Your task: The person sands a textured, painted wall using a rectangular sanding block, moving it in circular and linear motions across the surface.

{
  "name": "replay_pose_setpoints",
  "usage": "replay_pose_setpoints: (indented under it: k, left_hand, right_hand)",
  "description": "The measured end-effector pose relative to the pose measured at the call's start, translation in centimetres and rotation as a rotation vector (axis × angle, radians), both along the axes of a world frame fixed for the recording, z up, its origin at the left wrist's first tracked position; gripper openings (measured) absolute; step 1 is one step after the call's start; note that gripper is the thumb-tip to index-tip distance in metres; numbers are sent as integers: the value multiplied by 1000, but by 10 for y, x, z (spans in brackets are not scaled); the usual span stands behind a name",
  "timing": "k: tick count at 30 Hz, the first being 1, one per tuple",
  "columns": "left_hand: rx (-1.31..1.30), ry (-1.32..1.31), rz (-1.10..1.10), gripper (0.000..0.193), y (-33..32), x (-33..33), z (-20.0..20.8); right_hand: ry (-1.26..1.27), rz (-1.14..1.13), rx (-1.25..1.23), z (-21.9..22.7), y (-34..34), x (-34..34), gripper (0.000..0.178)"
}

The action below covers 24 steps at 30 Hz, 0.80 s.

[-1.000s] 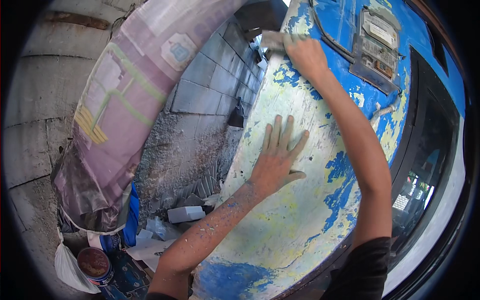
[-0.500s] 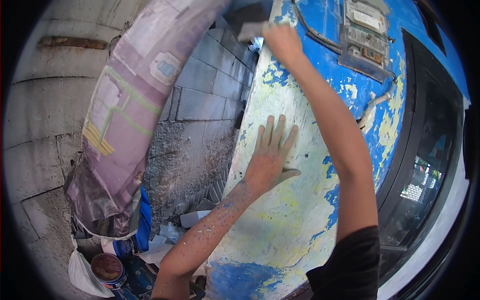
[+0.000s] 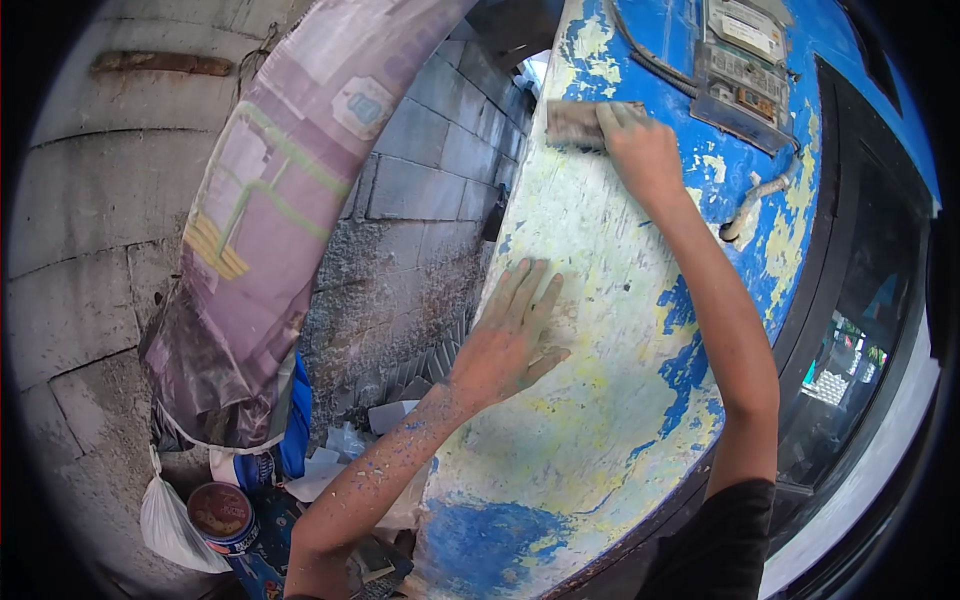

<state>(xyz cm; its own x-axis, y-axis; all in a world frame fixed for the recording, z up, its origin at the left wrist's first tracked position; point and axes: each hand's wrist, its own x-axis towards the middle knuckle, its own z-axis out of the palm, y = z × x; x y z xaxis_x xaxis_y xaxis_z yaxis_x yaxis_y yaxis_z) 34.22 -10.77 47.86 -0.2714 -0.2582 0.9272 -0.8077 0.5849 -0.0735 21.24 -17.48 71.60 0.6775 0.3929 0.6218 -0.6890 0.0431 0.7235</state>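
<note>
A wall with peeling paint (image 3: 590, 340) stands before me, blue at its edges and pale white-yellow in the middle. High on it, my right hand (image 3: 640, 145) grips a flat, rectangular grey-brown scraper (image 3: 580, 123), whose lower edge lies against the wall at the border of the blue. My fingers cover its right end. Lower down, my left hand (image 3: 505, 335) rests palm-down on the bare pale part, fingers spread, holding nothing. Blue and white paint flakes speckle my left forearm (image 3: 375, 480).
An electric meter box (image 3: 745, 70) with a cable and a pipe (image 3: 760, 200) sits at upper right, beside a dark-framed window (image 3: 850, 300). At left hang a purple plastic sheet (image 3: 270, 200) and a white bag (image 3: 175, 525), above a paint can (image 3: 222, 515). Behind is a block wall (image 3: 420, 190).
My right hand and the scraper have come down and right from the wall's upper left edge onto its face. My left hand has slid slightly down and left. The view has shifted a little.
</note>
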Motion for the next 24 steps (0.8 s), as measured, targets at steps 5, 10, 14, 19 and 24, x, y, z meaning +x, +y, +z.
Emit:
replay_pose_setpoints:
  k: [5,10,14,19,24]
  left_hand:
    - [25,32,-28,77,1,-15,-4]
    - [51,39,12,71,17,13,-27]
    - [25,101,-95,68,11,-13,-24]
    - [3,92,-183,68,19,-32,-35]
    - [87,127,-294,72,19,-73,-56]
  right_hand:
    - [-125,-340,160,38,6,4,13]
    - [21,7,143,7,15,-45,15]
    - [18,-172,148,42,26,-40,16]
    - [195,1,217,2,21,-75,20]
    - [211,14,158,31,12,-57,24]
